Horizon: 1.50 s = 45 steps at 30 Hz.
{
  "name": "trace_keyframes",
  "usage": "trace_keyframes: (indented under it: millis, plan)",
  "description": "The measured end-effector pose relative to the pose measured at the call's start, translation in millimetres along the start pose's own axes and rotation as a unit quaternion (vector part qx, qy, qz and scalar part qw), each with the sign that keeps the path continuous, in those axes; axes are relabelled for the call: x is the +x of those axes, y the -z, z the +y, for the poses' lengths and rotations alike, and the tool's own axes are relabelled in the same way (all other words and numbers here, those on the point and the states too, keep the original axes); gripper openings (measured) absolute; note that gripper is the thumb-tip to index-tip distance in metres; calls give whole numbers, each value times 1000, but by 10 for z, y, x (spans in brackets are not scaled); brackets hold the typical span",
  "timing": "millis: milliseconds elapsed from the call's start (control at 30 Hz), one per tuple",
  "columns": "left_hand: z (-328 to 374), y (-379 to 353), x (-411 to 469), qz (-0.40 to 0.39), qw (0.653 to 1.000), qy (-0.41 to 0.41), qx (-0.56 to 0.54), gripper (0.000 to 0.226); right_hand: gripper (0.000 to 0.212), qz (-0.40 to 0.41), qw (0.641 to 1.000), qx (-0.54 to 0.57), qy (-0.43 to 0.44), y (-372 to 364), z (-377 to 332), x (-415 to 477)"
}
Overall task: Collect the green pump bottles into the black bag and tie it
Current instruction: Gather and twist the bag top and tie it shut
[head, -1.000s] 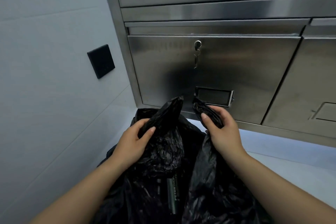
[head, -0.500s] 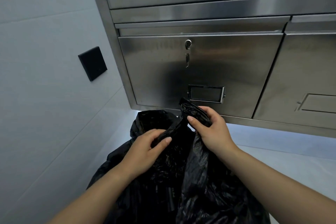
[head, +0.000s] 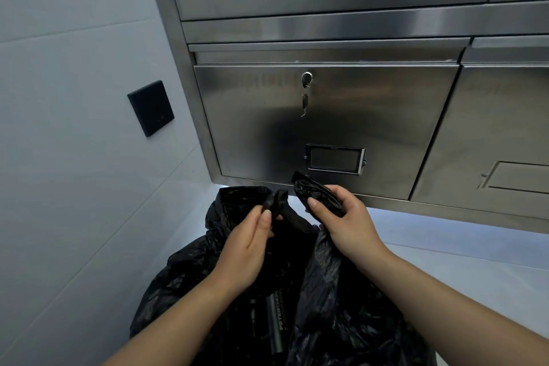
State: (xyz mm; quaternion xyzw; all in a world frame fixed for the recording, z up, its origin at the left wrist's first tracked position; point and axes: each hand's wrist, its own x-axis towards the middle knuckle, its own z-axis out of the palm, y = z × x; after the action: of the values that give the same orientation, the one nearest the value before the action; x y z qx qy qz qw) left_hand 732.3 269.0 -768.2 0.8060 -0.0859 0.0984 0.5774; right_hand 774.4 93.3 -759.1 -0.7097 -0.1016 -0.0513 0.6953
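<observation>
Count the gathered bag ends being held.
2: the left bag end pinched by the left hand, the right bag end gripped by the right hand. No others appear hidden.

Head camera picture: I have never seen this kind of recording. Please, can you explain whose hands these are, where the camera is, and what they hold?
There is no machine here. A person wears one wide camera on the head, looking forward and down, so both arms enter from the bottom of the picture. The left hand pinches one gathered strip at the rim of the black bag. The right hand grips another bunched part with curled fingers. The two parts are not yet knotted. The bag stands on a pale counter in a corner, below a steel cabinet with a key in its lock. Through the open mouth a bottle with lettering shows; its colour is hard to tell.
</observation>
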Motion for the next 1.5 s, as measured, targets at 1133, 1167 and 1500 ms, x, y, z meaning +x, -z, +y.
trace_keyframes:
  millis: [1133, 1167, 1500]
  plan:
    - [-3, 140, 85, 50, 997, 56, 29, 10, 26, -190, 976, 72, -81, -243, -27, -132]
    - [9, 138, 78, 46, 997, 62, 25, 11, 26, -177, 979, 67, -76, -240, -25, -128]
    - [123, 96, 117, 73, 993, 60, -68, 25, 22, -97, 991, 54, -77, -151, 24, -71]
